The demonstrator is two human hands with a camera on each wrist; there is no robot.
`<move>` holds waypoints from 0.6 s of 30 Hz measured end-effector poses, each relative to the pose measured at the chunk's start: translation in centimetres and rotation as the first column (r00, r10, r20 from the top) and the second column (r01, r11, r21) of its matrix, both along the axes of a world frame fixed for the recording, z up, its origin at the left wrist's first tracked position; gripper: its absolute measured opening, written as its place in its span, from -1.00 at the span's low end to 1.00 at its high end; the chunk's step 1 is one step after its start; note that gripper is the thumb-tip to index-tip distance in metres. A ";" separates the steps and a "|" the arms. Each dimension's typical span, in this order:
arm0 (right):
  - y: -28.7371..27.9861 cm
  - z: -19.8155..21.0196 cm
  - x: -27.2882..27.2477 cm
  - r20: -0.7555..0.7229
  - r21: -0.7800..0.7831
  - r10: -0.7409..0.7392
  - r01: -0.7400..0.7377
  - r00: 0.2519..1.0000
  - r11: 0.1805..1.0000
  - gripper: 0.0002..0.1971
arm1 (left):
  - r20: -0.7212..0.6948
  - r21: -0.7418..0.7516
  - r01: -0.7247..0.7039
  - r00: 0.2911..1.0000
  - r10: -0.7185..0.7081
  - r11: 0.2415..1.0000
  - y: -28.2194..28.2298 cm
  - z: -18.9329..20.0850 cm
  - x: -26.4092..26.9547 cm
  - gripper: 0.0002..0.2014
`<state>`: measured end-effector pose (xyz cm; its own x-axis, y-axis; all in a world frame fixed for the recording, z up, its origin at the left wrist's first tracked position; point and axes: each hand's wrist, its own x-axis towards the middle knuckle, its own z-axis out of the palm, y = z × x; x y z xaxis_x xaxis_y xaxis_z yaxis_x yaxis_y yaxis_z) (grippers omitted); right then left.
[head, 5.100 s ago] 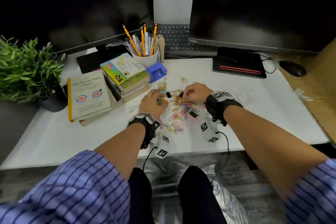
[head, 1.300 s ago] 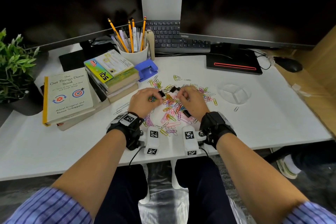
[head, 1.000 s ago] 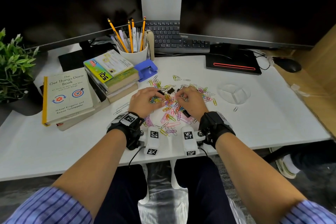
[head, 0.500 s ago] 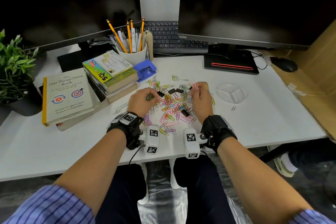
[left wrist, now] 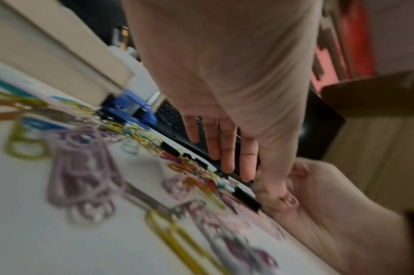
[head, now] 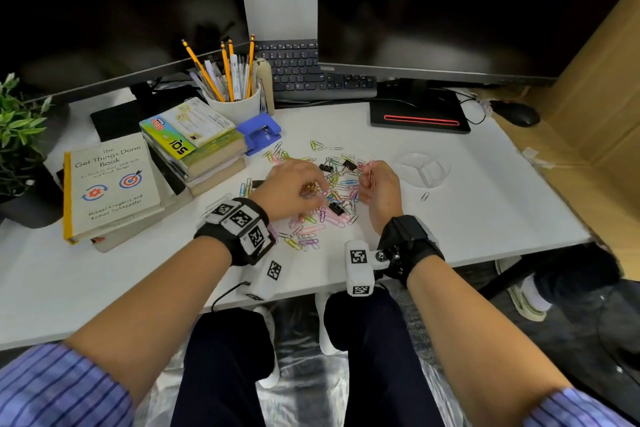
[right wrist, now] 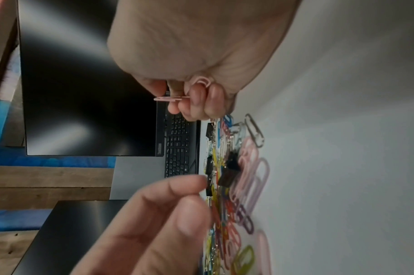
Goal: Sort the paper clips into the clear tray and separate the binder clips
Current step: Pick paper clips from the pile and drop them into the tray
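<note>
A pile of coloured paper clips lies mid-desk, with black binder clips mixed in, one near my wrists. My right hand is raised at the pile's right side and pinches pink paper clips upright; in the right wrist view they stick out of the right hand as pink paper clips. My left hand reaches into the pile with clips between thumb and forefinger; the left wrist view of the left hand is blurred. The clear tray sits to the right, apart from both hands.
One loose clip lies just before the tray. Stacked books, a blue hole punch and a pencil cup stand left and behind. A keyboard, monitor base and mouse line the back.
My right hand has come up off the pile with pink paper clips pinched in it. My left hand has slid right, over the middle of the pile, closer to the right hand.
</note>
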<state>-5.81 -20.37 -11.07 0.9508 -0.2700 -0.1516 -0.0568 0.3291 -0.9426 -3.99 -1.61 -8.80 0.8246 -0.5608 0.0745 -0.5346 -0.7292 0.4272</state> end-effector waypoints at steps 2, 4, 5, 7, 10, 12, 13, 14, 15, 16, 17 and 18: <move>-0.2 0.2 0.1 -0.032 0.041 0.015 -0.014 0.999 0.999 -0.74 | -0.063 0.038 0.124 0.991 -0.122 0.992 -1.2 0.2 -0.7 -0.67; -0.2 0.3 0.0 -0.048 0.016 0.014 -0.013 0.999 1.000 -0.70 | -0.119 0.050 0.161 0.981 -0.154 0.986 -1.7 0.2 -0.8 -0.62; 0.0 0.1 0.0 -0.034 -0.022 0.008 -0.009 0.999 1.000 -0.74 | -0.138 0.050 0.153 0.980 -0.145 0.987 -1.8 0.1 -0.8 -0.60; 0.4 -0.2 0.0 0.014 -0.214 0.005 -0.002 1.000 0.977 -0.75 | -0.138 0.054 0.134 0.982 -0.126 0.989 -1.9 -0.2 -0.7 -0.61; 0.9 -0.7 -0.1 0.052 -0.499 0.030 0.000 0.998 0.867 -0.57 | -0.140 -0.015 0.107 0.984 -0.108 0.994 -2.1 -0.7 -0.3 -0.71; 0.9 -0.7 -0.1 0.059 -0.548 0.061 -0.019 0.996 0.836 -0.52 | -0.165 -0.102 0.066 0.983 -0.082 0.993 -2.0 -1.1 -0.1 -0.77; 0.9 -0.5 -0.2 0.055 -0.550 0.088 -0.043 0.995 0.834 -0.50 | -0.171 -0.135 0.043 0.983 -0.066 0.990 -1.9 -1.3 0.0 -0.79; 1.0 -0.5 -0.3 0.046 -0.551 0.116 -0.072 0.992 0.831 -0.50 | -0.175 -0.162 0.021 0.983 -0.050 0.987 -1.7 -1.5 0.0 -0.81; 1.0 -0.6 -0.4 0.040 -0.562 0.136 -0.090 0.990 0.823 -0.50 | -0.175 -0.187 0.003 0.984 -0.036 0.982 -1.5 -1.7 0.1 -0.83; 1.1 -0.6 -0.4 0.038 -0.572 0.142 -0.095 0.989 0.815 -0.50 | -0.176 -0.206 -0.018 0.984 -0.019 0.978 -1.3 -2.0 0.2 -0.84; 1.1 -0.8 -0.4 0.046 -0.573 0.134 -0.084 0.990 0.815 -0.50 | -0.178 -0.224 -0.039 0.984 -0.001 0.974 -1.1 -2.2 0.3 -0.85; 1.2 -0.9 -0.3 0.057 -0.560 0.120 -0.068 0.991 0.826 -0.50 | -0.182 -0.239 -0.057 0.983 0.013 0.969 -1.0 -2.5 0.3 -0.86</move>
